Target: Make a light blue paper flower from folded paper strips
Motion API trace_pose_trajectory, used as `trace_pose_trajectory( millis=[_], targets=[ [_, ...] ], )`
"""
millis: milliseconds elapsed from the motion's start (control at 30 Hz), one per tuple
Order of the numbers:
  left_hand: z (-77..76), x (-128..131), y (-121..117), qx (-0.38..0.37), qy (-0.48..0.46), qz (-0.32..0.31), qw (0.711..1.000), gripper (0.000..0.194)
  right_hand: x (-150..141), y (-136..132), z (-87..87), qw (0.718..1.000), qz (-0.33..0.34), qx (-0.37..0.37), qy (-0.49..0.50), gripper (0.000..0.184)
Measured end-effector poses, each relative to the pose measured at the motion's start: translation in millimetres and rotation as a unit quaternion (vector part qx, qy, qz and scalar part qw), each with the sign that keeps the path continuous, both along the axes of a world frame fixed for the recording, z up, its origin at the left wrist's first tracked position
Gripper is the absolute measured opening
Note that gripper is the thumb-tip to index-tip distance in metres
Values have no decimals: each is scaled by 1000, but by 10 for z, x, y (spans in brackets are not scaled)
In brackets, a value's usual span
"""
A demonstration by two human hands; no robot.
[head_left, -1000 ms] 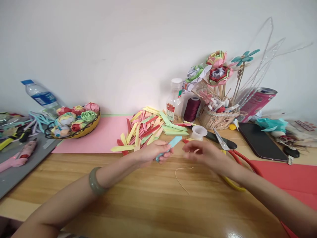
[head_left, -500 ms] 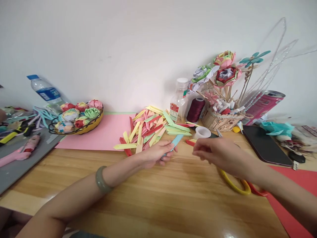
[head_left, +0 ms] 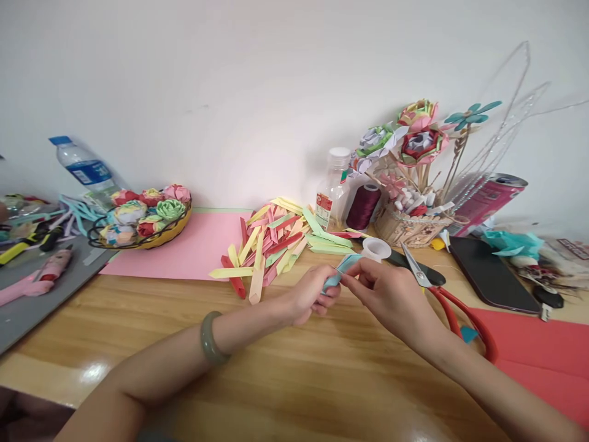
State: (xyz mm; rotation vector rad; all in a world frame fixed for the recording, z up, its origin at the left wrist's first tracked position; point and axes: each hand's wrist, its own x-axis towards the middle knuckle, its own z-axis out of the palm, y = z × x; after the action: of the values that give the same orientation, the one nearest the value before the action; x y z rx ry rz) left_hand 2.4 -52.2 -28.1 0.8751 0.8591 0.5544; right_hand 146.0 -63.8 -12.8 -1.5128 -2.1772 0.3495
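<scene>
My left hand (head_left: 313, 298) is closed around a folded light-blue paper strip (head_left: 347, 264), which sticks out past the thumb toward the right. Close against it, my right hand (head_left: 380, 285) pinches thumb and forefinger together by the strip. A fine line, apparently thread (head_left: 339, 270), shows between the fingertips, though most of it is hidden. Behind the hands lies a loose pile of folded paper strips (head_left: 276, 236) in red, yellow, pink and green. A roll of clear tape (head_left: 376, 248) stands just beyond my right hand.
Red-handled scissors (head_left: 442, 291) lie right of my right hand, near a black phone (head_left: 494, 273) and red paper (head_left: 538, 344). At the back are a bottle (head_left: 329, 196), a purple thread spool (head_left: 363, 207) and a flower basket (head_left: 409, 227). Paper roses fill a yellow basket (head_left: 170, 233) at left.
My right hand has come left to meet my left hand at the blue strip, its fingers now pinched. The thread that lay on the table is no longer there.
</scene>
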Motion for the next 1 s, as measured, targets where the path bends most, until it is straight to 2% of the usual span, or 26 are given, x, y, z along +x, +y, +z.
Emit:
trace_pose_trajectory(
  millis=[167,333,500,633,767,1000],
  targets=[
    [-10,24,-5,22,14,8,1000,30,71,-19,-27,999,9,-37,24,20],
    [-76,45,-20,55,52,45,996,23,97,-63,-41,995,26,-86,51,24],
    [-54,86,-24,84,78,72,991,19,143,-109,-100,984,62,-127,105,26],
    [-18,123,-32,127,92,106,982,19,223,-95,-172,952,100,-214,193,27],
    [-14,137,-45,180,88,94,975,22,288,-63,-179,906,137,-296,269,30],
    [-64,143,-39,184,72,46,979,19,366,-51,-105,891,159,-344,252,30]
  ],
)
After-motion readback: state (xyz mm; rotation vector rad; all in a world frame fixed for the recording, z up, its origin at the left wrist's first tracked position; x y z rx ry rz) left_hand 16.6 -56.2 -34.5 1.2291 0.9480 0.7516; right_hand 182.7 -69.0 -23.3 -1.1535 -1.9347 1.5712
